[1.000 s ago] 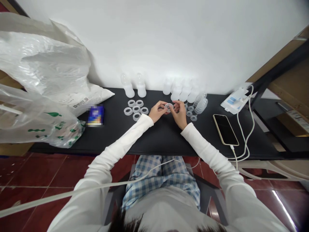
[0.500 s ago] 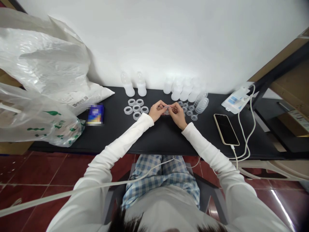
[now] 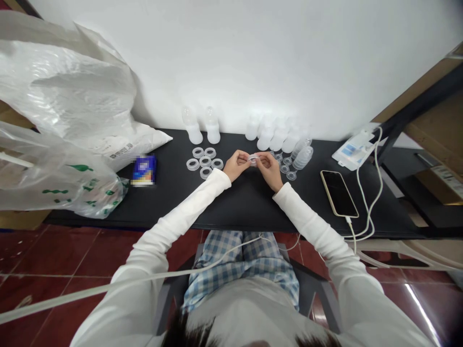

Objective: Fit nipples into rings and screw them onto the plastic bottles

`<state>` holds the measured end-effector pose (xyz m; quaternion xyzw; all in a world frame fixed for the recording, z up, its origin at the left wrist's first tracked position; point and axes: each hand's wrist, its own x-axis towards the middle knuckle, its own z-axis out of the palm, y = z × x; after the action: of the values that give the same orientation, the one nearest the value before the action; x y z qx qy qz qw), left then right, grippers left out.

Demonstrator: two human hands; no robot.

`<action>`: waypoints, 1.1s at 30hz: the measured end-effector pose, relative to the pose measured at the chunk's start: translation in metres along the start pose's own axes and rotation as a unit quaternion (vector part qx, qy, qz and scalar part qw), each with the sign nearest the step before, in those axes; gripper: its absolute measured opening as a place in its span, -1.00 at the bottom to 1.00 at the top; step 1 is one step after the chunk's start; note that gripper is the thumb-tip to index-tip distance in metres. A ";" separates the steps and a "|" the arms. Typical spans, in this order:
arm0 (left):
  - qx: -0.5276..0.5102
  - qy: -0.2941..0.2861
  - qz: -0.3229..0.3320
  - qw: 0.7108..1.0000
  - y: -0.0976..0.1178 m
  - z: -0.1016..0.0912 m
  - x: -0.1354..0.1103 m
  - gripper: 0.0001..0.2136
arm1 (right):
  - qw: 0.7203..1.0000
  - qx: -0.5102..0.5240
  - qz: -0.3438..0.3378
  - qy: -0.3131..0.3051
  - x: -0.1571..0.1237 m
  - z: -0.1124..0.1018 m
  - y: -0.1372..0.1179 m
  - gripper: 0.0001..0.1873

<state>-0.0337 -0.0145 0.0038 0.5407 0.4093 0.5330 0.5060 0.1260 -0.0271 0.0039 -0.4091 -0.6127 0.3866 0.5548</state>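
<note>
Between my two hands is a translucent screw ring (image 3: 252, 158) of a baby bottle, held just above the black table. My left hand (image 3: 237, 165) pinches its left side with closed fingers. On the ring's right side, my right hand (image 3: 269, 168) is closed too, thumb and fingers at the rim. Whether a nipple sits inside the ring is too small to tell. Several loose white rings (image 3: 206, 160) lie left of my left hand. Clear silicone nipples (image 3: 285, 169) are spread just right of my right hand, partly hidden by it.
Two bottles with clear domed caps (image 3: 194, 132) stand by the wall. Several white bottles (image 3: 277, 138) and stacked clear caps (image 3: 303, 156) are at the back right. A phone (image 3: 339, 194) on a cable, a white box (image 3: 353, 150), a blue packet (image 3: 143, 170) and plastic bags (image 3: 65, 96) flank them.
The ring has tilted and risen slightly between my fingers, showing more of its side. My right hand has turned a little, its fingers covering different nipples. Both hands keep their hold.
</note>
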 end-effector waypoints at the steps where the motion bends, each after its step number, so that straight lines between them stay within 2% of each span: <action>1: 0.007 0.000 -0.001 1.000 0.000 0.000 0.000 -0.76 | 1.000 -0.004 0.003 0.000 0.001 -0.001 0.002 -0.56; 9: 0.040 -0.023 -0.060 0.997 0.003 -0.004 0.000 -0.74 | 0.999 -0.017 0.031 -0.017 -0.001 0.001 0.009 -0.54; 15: 0.076 0.009 -0.045 0.996 0.003 0.001 -0.003 -0.74 | 0.999 -0.049 0.009 0.004 -0.005 0.006 0.006 -0.58; 22: 0.078 -0.007 0.006 0.997 0.012 0.002 -0.007 -0.78 | 0.995 -0.092 -0.030 0.032 -0.008 0.008 -0.003 -0.60; 26: 0.075 -0.024 0.035 0.996 0.016 -0.005 -0.002 -0.81 | 0.999 -0.033 -0.021 0.015 -0.008 0.007 -0.005 -0.50; 29: 0.075 -0.036 0.061 0.995 0.018 -0.010 0.002 -0.81 | 0.998 0.058 0.027 0.012 -0.006 0.008 -0.002 -0.37; 33: 0.062 -0.110 0.083 0.988 0.021 -0.012 0.008 -0.78 | 0.992 0.097 0.074 0.002 -0.001 0.004 -0.004 -0.44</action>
<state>-0.0470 -0.0081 0.0243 0.6588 0.3372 0.4835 0.4674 0.1213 -0.0296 0.0067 -0.3982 -0.5390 0.4836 0.5630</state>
